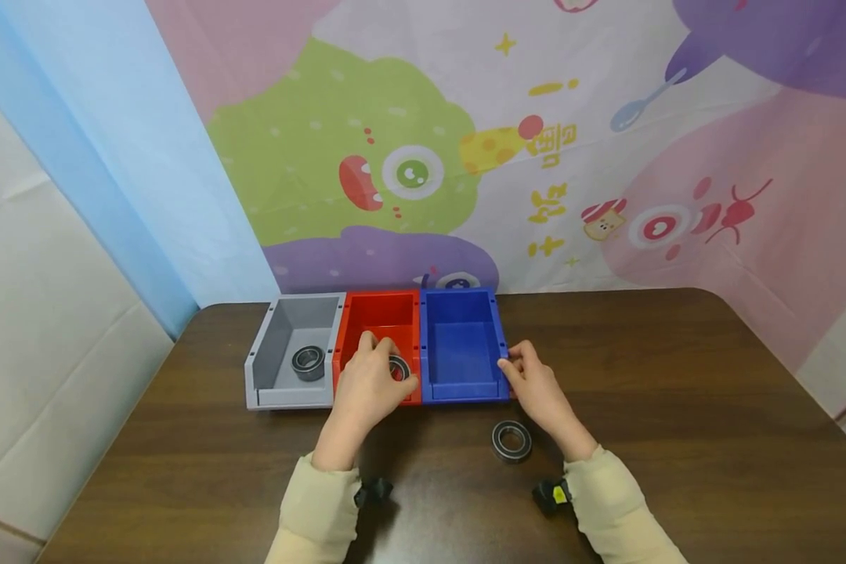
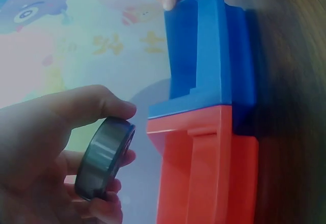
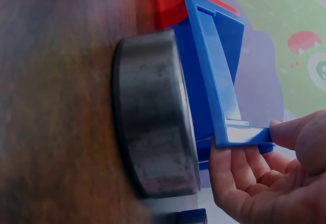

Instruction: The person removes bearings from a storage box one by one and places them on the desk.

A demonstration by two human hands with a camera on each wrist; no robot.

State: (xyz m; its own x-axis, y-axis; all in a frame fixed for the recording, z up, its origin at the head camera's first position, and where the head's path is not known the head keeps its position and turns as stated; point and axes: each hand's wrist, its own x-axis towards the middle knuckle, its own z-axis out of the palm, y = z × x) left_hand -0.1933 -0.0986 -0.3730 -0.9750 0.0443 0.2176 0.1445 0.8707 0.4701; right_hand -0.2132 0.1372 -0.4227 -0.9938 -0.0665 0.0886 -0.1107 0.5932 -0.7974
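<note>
Three open bins stand side by side on the dark wooden table: a grey bin, a red bin and a blue bin. My left hand is over the red bin's front and pinches a dark bearing ring between thumb and fingers. My right hand holds the blue bin's right front corner, thumb on top and fingers curled under. A second bearing lies in the grey bin. A third bearing lies flat on the table just left of my right wrist.
A colourful cartoon backdrop rises behind the table. Small black wrist cameras sit at both cuffs. The table's rounded edge runs at the right.
</note>
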